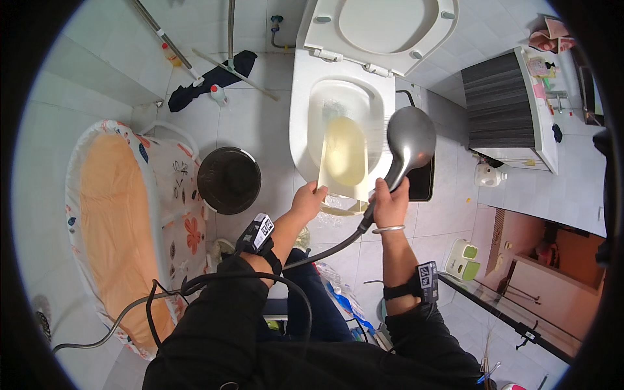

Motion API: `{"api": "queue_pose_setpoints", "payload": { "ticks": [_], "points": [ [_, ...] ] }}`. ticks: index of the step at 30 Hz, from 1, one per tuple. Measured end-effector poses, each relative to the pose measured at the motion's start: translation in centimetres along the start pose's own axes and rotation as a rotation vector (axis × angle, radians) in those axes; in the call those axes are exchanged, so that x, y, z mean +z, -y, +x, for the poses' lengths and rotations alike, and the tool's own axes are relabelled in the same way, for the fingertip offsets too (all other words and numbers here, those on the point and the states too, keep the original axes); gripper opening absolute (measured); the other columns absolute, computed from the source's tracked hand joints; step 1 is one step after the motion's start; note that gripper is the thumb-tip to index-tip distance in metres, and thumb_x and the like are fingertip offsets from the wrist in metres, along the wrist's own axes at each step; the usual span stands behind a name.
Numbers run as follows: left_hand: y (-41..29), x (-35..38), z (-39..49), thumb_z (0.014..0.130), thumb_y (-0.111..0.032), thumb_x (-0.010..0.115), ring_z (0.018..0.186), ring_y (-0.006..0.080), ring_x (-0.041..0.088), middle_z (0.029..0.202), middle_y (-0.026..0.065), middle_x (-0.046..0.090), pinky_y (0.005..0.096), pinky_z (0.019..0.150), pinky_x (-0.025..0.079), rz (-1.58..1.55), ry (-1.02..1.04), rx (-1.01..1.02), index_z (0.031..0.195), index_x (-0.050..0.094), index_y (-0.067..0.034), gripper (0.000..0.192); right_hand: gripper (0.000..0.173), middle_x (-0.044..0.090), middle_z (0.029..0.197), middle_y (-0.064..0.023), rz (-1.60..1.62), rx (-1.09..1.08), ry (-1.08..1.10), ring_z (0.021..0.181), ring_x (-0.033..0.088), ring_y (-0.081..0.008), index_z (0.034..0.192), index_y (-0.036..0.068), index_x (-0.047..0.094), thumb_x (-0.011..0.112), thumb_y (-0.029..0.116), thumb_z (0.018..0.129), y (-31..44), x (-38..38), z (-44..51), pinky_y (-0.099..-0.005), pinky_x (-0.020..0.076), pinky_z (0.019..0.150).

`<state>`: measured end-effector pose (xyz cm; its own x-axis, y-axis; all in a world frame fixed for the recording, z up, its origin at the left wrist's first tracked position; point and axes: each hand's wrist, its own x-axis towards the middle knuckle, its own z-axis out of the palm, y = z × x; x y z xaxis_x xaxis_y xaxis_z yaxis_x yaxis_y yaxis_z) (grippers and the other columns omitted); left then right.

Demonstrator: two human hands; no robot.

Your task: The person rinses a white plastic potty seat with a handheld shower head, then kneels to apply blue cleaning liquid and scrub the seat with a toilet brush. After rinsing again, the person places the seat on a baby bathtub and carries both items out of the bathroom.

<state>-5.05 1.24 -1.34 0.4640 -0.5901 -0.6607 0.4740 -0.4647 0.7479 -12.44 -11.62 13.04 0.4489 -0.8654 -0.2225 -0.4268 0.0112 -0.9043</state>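
Observation:
My left hand [308,201] grips the left edge of a pale yellow plastic container [343,156], which is tilted over the bowl of a white toilet [303,131]. My right hand [391,202] is closed around the handle of a grey shower head [412,136], right of the container. Thin water jets show at the left side of the head, pointing towards the container. A grey hose [336,249] runs from the handle back across my left forearm. Water [335,109] lies in the bowl. The toilet's seat and lid [380,24] are raised.
A black bucket [229,180] and a fabric bathtub with an orange lining [114,209] stand to the left. Behind them are a red-capped bottle [219,95] and a dark floor mop [214,80]. A vanity cabinet [497,100] and a step stool [462,259] are at right.

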Motion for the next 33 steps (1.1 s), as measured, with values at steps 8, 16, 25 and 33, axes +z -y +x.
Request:
{"api": "queue_pose_setpoints", "payload": {
  "ticks": [8, 16, 25, 33],
  "points": [
    [2.4, -0.7, 0.5, 0.088, -0.021, 0.053, 0.054, 0.0066, 0.044, 0.076, -0.003, 0.056, 0.0232, 0.046, 0.039, 0.006, -0.083, 0.041, 0.109, 0.058, -0.009, 0.025, 0.021, 0.051, 0.066, -0.0058, -0.008, 0.024, 0.049, 0.046, 0.051, -0.0123, 0.093, -0.001, 0.04, 0.055, 0.007, 0.082, -1.9, 1.2, -0.3, -0.025, 0.0431, 0.042],
    [2.8, -0.7, 0.6, 0.089, -0.022, 0.052, 0.061, 0.006, 0.047, 0.082, -0.0033, 0.058, 0.0217, 0.051, 0.04, -0.091, -0.066, 0.047, 0.116, 0.055, -0.012, 0.029, 0.025, 0.052, 0.06, -0.0074, 0.003, 0.066, 0.046, 0.044, 0.052, -0.0141, 0.091, -0.002, 0.039, 0.058, 0.011, 0.081, -3.0, 0.9, -0.3, -0.0271, 0.0416, 0.039],
    [-0.3, -1.3, -0.6, 0.09, -0.021, 0.051, 0.073, 0.0062, 0.051, 0.09, -0.0017, 0.059, 0.022, 0.06, 0.044, -0.158, -0.078, 0.072, 0.119, 0.053, -0.011, 0.031, 0.026, 0.052, 0.061, -0.0077, -0.012, 0.092, -0.058, 0.046, 0.052, -0.0145, 0.096, -0.003, 0.04, 0.056, 0.012, 0.082, -4.5, 0.1, 1.2, -0.0266, 0.0425, 0.042],
    [-3.1, -0.9, 0.3, 0.088, -0.016, 0.053, 0.074, 0.0093, 0.053, 0.087, 0.0013, 0.061, 0.0253, 0.067, 0.044, 0.134, -0.141, 0.225, 0.112, 0.055, -0.004, 0.027, 0.022, 0.054, 0.066, -0.0086, 0.129, 0.121, -0.054, 0.047, 0.052, -0.0147, 0.091, -0.001, 0.041, 0.057, 0.01, 0.081, -3.8, -0.1, 2.0, -0.0271, 0.0428, 0.044]
  ]
}}
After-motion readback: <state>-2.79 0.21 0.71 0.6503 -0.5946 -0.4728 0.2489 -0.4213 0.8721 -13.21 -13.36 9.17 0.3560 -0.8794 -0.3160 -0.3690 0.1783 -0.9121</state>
